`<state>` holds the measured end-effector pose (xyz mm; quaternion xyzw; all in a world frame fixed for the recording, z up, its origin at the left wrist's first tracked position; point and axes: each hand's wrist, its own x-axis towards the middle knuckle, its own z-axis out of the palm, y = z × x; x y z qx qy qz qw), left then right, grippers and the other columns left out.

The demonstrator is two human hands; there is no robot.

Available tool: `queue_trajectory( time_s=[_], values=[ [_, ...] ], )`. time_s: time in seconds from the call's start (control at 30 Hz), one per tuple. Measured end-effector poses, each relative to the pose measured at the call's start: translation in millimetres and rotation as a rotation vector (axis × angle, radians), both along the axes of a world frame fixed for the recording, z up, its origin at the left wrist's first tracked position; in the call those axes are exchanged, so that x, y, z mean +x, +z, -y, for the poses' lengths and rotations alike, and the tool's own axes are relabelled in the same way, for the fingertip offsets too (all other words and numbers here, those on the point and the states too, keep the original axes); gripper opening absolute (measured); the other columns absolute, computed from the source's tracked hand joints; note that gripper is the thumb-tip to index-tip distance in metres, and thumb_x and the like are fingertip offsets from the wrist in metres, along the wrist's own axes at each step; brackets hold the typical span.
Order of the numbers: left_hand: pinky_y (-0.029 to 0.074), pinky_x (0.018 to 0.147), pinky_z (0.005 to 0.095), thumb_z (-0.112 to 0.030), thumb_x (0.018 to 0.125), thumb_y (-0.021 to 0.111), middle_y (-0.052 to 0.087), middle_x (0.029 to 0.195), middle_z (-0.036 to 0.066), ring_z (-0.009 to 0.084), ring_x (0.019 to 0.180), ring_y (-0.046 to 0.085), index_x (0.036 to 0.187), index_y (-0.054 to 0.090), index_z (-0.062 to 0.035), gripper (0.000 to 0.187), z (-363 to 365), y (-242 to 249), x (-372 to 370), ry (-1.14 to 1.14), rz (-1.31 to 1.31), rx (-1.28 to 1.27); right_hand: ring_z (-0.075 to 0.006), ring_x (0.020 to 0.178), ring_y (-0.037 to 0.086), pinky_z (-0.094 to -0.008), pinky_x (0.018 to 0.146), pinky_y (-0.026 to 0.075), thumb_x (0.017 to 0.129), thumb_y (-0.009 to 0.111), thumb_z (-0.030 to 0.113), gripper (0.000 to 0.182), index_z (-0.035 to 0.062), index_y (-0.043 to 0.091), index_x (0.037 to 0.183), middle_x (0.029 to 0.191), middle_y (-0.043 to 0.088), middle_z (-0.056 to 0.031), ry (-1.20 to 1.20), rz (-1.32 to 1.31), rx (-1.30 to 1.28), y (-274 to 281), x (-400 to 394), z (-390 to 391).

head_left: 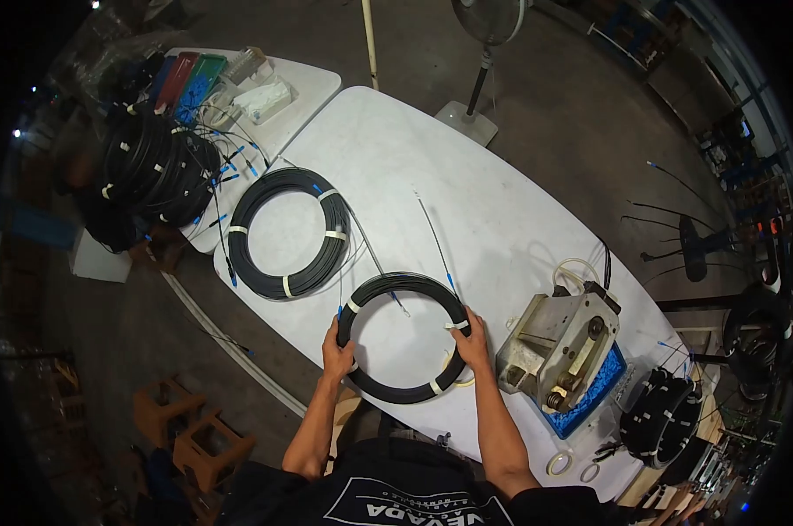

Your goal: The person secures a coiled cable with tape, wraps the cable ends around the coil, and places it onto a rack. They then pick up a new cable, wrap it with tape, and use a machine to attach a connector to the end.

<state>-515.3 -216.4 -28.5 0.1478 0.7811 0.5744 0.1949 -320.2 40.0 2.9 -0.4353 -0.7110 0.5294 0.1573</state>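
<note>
Fingers (pixel 333 337) of the left hand (pixel 336 354) curling closed over the left rim of the near cable coil (pixel 403 337); right hand (pixel 472 344) clamping the coil's right rim beside a white tape tie (pixel 456 325). Lying flat on the white table (pixel 467 202), near its front edge, between both hands. Sitting farther back to the left, well apart: a second taped coil (pixel 289 232). Standing just beside the right hand: a grey metal machine (pixel 559 346) on a blue tray (pixel 594 399). Crowding the far side table: a pile of black coils (pixel 155 167).
</note>
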Motion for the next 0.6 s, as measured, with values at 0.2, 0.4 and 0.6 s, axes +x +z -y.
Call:
queue_trajectory(
  time_s=[0.2, 0.4, 0.6],
  values=[
    [0.046, 0.083, 0.0265, 0.005, 0.072, 0.056, 0.055, 0.111, 0.009, 0.0162, 0.093, 0.057, 0.149, 0.033, -0.0055, 0.081, -25, 59, -28, -0.212, -0.05, -0.041, -0.0197, 0.115, 0.056, -0.0301, 0.099, 0.042, 0.083, 0.064, 0.003, 0.064, 0.0004, 0.041, 0.143, 0.13, 0.057, -0.0131, -0.11, -0.039, -0.282, 37, -1, -12],
    [0.044, 0.061, 0.023, 0.006, 0.069, 0.053, 0.059, 0.101, 0.001, 0.0087, 0.069, 0.05, 0.149, 0.037, -0.0109, 0.083, -37, 97, -75, -0.362, 0.223, -0.165, -0.0283, 0.119, 0.056, -0.0356, 0.101, 0.042, 0.086, 0.068, 0.015, 0.063, -0.0002, 0.041, 0.14, 0.129, 0.057, -0.0205, -0.197, 0.098, -0.175, 35, 4, 48],
    [0.044, 0.063, 0.0222, 0.009, 0.066, 0.05, 0.06, 0.1, 0.004, 0.009, 0.073, 0.052, 0.148, 0.038, -0.01, 0.085, -18, 74, -94, -0.434, 0.143, -0.174, -0.0381, 0.122, 0.049, -0.0401, 0.105, 0.037, 0.087, 0.066, 0.02, 0.06, -0.0036, 0.043, 0.136, 0.13, 0.052, -0.0259, -0.113, 0.056, -0.053, -2, 13, 99]
  ],
)
